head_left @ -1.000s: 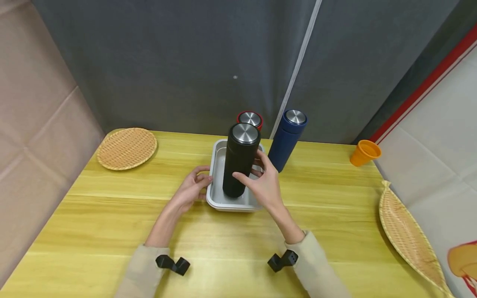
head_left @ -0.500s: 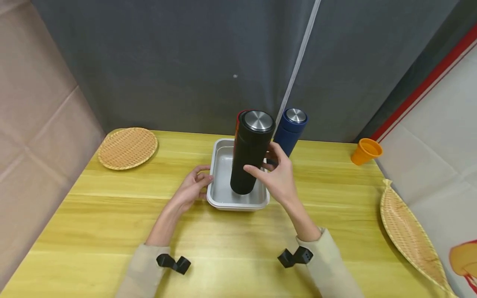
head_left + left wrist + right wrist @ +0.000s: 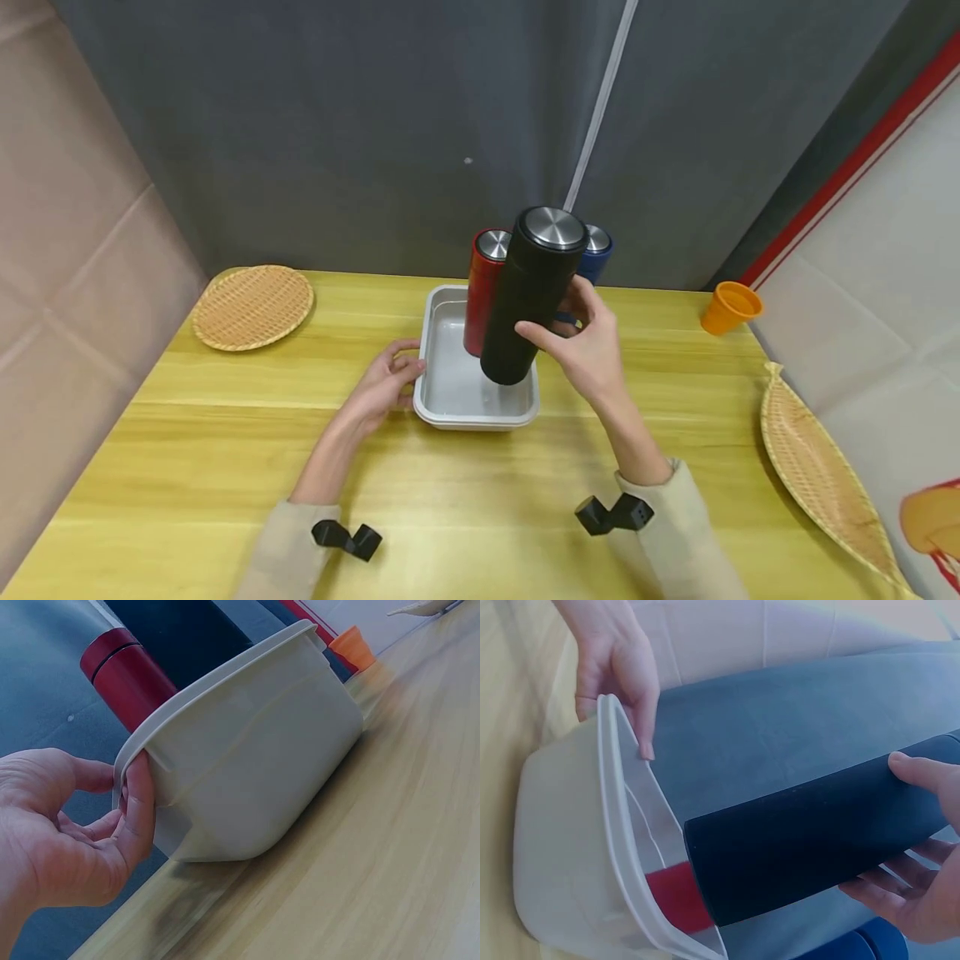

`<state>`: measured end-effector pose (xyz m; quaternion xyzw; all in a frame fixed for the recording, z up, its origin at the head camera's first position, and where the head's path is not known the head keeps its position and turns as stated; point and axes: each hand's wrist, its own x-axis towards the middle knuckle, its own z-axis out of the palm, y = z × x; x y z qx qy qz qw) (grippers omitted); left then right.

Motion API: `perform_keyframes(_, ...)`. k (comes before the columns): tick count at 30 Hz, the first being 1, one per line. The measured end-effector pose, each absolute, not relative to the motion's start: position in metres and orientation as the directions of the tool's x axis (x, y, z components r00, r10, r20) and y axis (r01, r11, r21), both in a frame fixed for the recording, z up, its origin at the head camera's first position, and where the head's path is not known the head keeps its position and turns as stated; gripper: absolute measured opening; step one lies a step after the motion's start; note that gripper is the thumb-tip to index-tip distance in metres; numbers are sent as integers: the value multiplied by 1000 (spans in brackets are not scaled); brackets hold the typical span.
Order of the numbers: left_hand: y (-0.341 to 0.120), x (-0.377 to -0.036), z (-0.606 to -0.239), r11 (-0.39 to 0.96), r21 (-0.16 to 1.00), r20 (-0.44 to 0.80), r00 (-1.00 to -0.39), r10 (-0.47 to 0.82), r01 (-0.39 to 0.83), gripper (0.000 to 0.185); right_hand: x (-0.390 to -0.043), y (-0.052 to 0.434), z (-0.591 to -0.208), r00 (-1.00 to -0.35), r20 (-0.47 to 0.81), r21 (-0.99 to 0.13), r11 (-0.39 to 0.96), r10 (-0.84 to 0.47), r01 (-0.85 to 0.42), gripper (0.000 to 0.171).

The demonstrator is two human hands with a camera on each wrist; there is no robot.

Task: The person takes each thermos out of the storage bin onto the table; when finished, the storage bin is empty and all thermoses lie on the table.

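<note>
Head view, black flask (image 3: pixel 531 290): near upright, over bin (image 3: pixel 476 417)
Right hand (image 3: pixel 594 348) (nearer): curled round flask
Left hand (image 3: pixel 382 382): pinching bin rim

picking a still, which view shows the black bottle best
The head view: it shows the black bottle from silvery lid to base, the right hand covering only part. The right wrist view shows the base but crops the top. The left wrist view shows a dark shape, possibly it.
</note>
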<state>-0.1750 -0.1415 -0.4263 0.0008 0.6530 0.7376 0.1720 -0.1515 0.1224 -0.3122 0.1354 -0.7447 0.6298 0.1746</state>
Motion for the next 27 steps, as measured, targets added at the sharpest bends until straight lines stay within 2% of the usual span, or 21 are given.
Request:
perform_keyframes(8, -141, -176, -424, -97, 960, -230, -940, 254, -261, 46, -154, 139, -308, -907, 416, -903, 153, 71, -402, 56)
perform_keyframes(27, -142, -176, -427, -111, 957, -233, -936, 266, -269, 48, -155, 186, -320, -906, 411, -886, 279, 104, -370, 60)
